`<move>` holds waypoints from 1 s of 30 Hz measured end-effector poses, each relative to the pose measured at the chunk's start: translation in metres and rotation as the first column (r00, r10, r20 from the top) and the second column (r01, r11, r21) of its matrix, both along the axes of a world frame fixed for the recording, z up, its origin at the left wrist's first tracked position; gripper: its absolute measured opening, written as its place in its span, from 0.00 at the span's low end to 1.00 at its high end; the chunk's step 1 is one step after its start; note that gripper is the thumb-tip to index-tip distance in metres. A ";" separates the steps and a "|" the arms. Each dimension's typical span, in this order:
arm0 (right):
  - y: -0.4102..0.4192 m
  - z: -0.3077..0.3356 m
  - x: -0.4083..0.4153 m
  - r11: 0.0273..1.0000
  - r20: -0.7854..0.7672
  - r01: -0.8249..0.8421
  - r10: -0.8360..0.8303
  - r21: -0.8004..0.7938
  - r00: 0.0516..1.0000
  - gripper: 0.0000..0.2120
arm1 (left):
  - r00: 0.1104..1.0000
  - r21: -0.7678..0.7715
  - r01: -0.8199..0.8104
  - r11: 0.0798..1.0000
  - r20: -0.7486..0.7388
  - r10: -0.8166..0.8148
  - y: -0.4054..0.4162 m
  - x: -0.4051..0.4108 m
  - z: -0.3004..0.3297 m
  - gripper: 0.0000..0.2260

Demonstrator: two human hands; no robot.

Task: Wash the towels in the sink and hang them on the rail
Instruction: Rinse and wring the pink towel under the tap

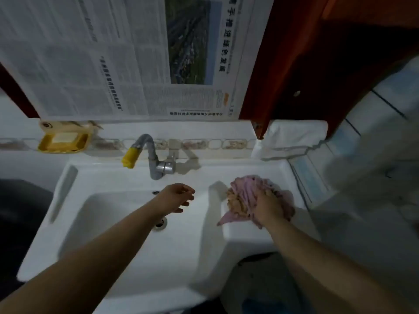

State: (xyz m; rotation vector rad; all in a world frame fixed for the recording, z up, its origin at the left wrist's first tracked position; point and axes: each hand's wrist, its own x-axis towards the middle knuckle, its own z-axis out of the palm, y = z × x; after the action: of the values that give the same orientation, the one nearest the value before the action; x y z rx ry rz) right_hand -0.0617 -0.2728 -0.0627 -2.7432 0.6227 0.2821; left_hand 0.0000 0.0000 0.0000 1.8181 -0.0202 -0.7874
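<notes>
Bunching a pink towel [254, 196] on the flat ledge right of the sink [136, 245] basin, the right hand [269, 209] grips it tight — the left hand [176, 197] hangs empty, fingers loose, over the basin. No water runs from the tap [149, 152]; washing looks barely begun — next, I'd say, the towel needs wetting.

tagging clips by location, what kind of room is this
Probably a home bathroom or washroom: a white ceramic sink with a grey tap with a yellow nozzle, a yellow soap dish on the tiled wall, and a bunched pink towel on the sink's ledge.
</notes>
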 end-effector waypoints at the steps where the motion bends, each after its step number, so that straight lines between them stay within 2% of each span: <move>1: -0.004 -0.001 0.004 0.998 0.018 0.049 -0.050 0.049 0.999 0.26 | 1.000 -0.002 -0.004 1.000 -0.013 0.004 -0.006 0.001 -0.001 0.08; 6: -0.015 0.026 0.014 0.985 0.178 0.149 -0.163 0.090 0.970 0.12 | 0.989 -0.057 -0.144 0.988 -0.044 0.142 -0.028 0.011 -0.010 0.07; 10: -0.019 0.066 0.028 0.895 0.337 0.149 -0.307 0.420 0.890 0.10 | 0.976 -0.124 -0.216 0.968 -0.009 0.217 -0.053 0.010 -0.014 0.07; 13: -0.013 0.102 0.046 0.798 0.419 0.065 -0.382 0.599 0.824 0.09 | 0.981 -0.146 -0.160 0.976 0.083 0.173 -0.070 0.012 -0.009 0.09; 16: -0.001 0.132 0.056 0.767 0.509 -0.073 -0.347 0.638 0.788 0.05 | 0.990 -0.197 -0.008 0.980 0.137 0.035 -0.083 0.016 0.002 0.19; 20: 0.014 0.161 0.059 0.800 0.626 -0.172 -0.294 0.574 0.723 0.04 | 0.978 -0.233 0.170 0.957 0.157 -0.136 -0.095 0.021 0.015 0.30; 22: 0.021 0.172 0.058 0.852 0.689 -0.197 -0.234 0.485 0.686 0.04 | 0.974 -0.285 0.209 0.936 0.148 -0.172 -0.098 0.023 0.021 0.31; 24: 0.025 0.184 0.059 0.920 0.702 -0.175 -0.136 0.352 0.699 0.06 | 0.970 -0.318 0.234 0.919 0.147 -0.196 -0.102 0.025 0.025 0.31; 27: 0.024 0.195 0.062 0.990 0.572 -0.099 0.027 0.095 0.820 0.08 | 0.967 -0.297 0.232 0.926 0.175 -0.187 -0.117 0.024 0.026 0.25; 30: 0.020 0.196 0.060 1.000 0.463 -0.026 0.025 -0.004 0.886 0.09 | 0.984 -0.204 0.131 0.970 0.143 -0.103 -0.133 0.026 0.022 0.10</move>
State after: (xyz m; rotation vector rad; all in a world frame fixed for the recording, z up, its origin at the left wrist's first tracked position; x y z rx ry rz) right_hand -0.0012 -0.2532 0.1330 -2.6689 0.4499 -0.3641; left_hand 0.0264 -0.1326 0.0218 1.6721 -0.2905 -0.7177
